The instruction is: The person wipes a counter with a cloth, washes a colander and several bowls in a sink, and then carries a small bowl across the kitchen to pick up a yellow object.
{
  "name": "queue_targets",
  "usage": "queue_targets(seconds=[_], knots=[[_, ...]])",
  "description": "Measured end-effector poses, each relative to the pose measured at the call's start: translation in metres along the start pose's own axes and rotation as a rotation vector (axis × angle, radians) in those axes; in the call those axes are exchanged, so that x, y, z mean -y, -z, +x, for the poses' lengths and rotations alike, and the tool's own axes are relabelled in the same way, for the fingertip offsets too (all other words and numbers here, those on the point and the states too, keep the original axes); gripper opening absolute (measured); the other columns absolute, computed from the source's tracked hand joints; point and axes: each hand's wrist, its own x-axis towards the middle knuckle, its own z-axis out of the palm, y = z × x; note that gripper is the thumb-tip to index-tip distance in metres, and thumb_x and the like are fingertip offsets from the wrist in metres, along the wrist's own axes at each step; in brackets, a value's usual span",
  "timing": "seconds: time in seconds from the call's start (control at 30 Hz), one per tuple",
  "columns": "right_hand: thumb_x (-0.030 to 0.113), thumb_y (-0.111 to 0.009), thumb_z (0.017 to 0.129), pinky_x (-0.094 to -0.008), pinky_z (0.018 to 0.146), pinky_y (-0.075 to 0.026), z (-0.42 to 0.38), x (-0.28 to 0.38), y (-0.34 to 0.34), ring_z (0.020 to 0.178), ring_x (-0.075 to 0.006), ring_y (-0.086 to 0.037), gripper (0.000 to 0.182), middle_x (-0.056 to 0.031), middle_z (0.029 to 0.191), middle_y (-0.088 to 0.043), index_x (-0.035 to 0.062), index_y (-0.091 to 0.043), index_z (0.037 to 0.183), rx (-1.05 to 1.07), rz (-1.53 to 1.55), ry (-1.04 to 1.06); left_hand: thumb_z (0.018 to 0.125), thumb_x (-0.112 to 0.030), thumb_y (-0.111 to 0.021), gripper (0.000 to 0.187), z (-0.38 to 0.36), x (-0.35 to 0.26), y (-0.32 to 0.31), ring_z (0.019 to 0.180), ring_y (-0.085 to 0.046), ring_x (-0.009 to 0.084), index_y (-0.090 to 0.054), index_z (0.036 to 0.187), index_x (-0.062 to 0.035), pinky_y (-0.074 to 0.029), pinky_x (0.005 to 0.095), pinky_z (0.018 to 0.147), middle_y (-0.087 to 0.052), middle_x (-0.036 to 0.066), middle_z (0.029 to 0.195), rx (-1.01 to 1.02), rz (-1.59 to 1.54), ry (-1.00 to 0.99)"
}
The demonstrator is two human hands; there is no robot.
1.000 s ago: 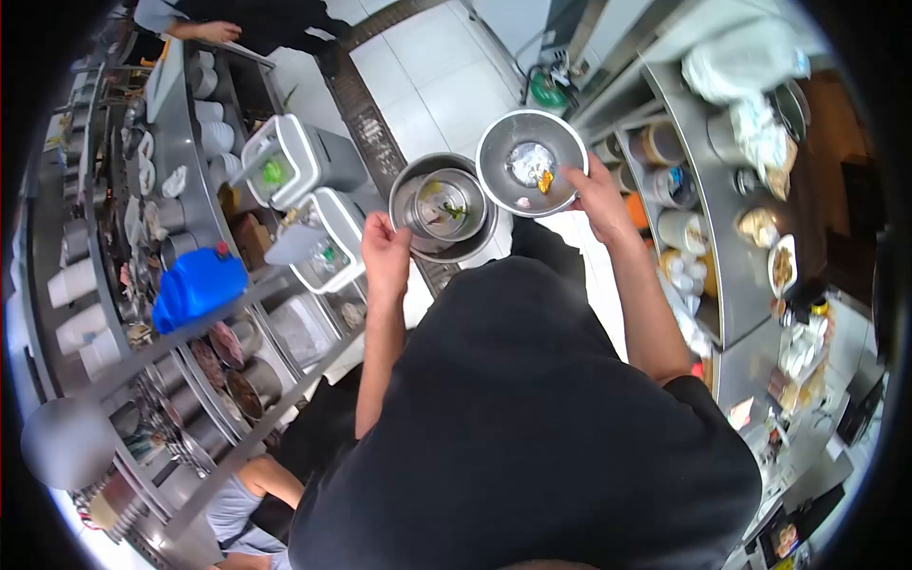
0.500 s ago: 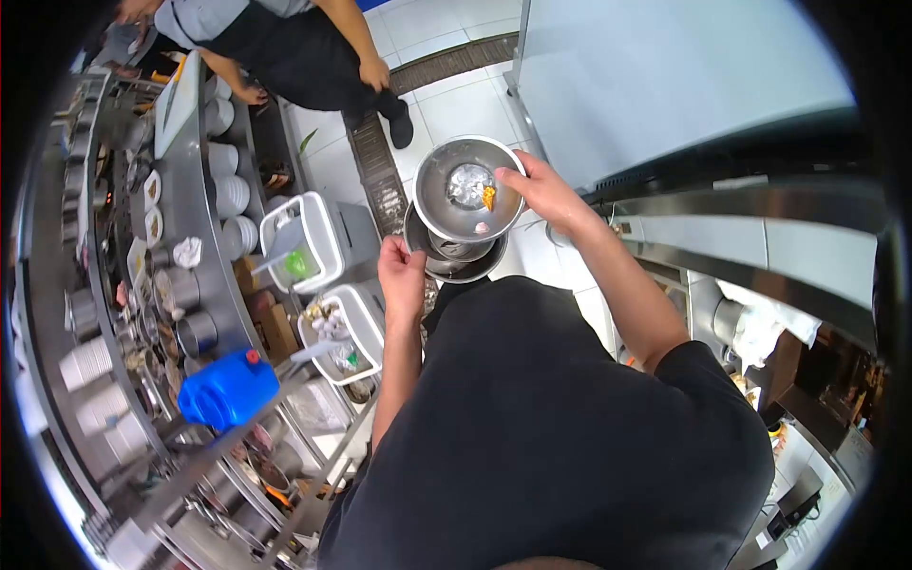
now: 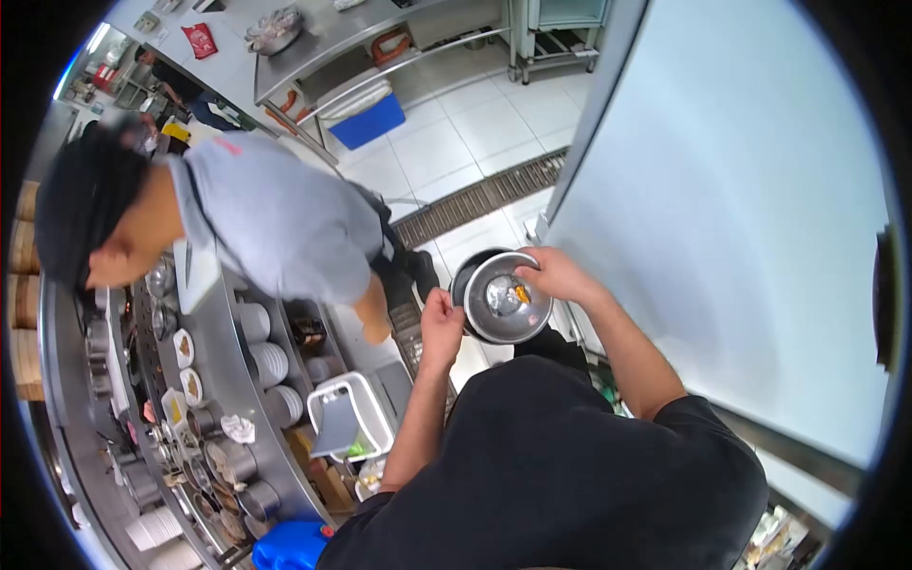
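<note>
My right hand (image 3: 560, 275) grips the right rim of a steel bowl (image 3: 492, 318), thumb inside. An orange piece of food (image 3: 522, 294) lies in this bowl. Behind it, partly covered, is a second, darker bowl (image 3: 465, 275). My left hand (image 3: 443, 328) is closed at the left rims; the front bowl hides part of what its fingers hold, but the darker bowl's edge is between them. Both bowls are in front of my body, above the floor.
A co-worker in a grey shirt (image 3: 285, 214) leans over the steel counter (image 3: 249, 380) at the left. Below stand a white bin (image 3: 385, 418) and a blue jug (image 3: 285, 546). A large pale panel (image 3: 731, 237) rises at the right. A drain grate (image 3: 484, 197) crosses the floor.
The view has swung up and turned, showing more floor and the co-worker's upper body. Both bowls remain in my hands; the darker one now shows at the upper left of the front bowl.
</note>
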Motion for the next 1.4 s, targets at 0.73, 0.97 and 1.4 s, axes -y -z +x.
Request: queue_targets(seconds=[0.73,0.97,1.4], knots=[[0.022,-0.076,0.077,-0.043,0.078,-0.051,0.589,0.064,0.135,0.088,-0.0339,-0.065,0.03,-0.0148,0.094,-0.069,0.0067,-0.062,0.099,0.322,-0.278,0.423,0.08,0.005,-0.056,0.021,0.49,-0.088,0.046,0.057,-0.037,0.0051,-0.042,0.081,-0.0104,-0.036,0.0236,0.045,-0.04,-0.004,0.069,-0.404,-0.024,-0.006],[0.012,-0.068,0.093,-0.0299,0.082,-0.05,0.631,0.06,0.261,0.095,-0.0126,-0.061,0.013,-0.0068,0.104,-0.067,0.0077,-0.061,0.104,0.063,0.423,-0.046,0.079,0.006,-0.057,0.022,0.695,-0.1,0.059,0.059,-0.041,0.007,-0.044,0.08,-0.0111,-0.039,0.0256,0.049,-0.042,-0.003,0.07,-0.207,0.012,-0.074],[0.013,-0.065,0.096,-0.0353,0.082,-0.056,0.81,-0.119,0.453,0.103,-0.0167,-0.064,0.04,-0.0069,0.116,-0.066,0.0055,-0.053,0.133,-0.76,1.057,-0.261,0.088,0.005,-0.054,0.021,1.026,-0.225,-0.047,0.064,-0.053,0.0106,-0.044,0.088,-0.0134,-0.044,0.028,0.053,-0.053,0.0,0.077,-0.201,-0.467,0.048]])
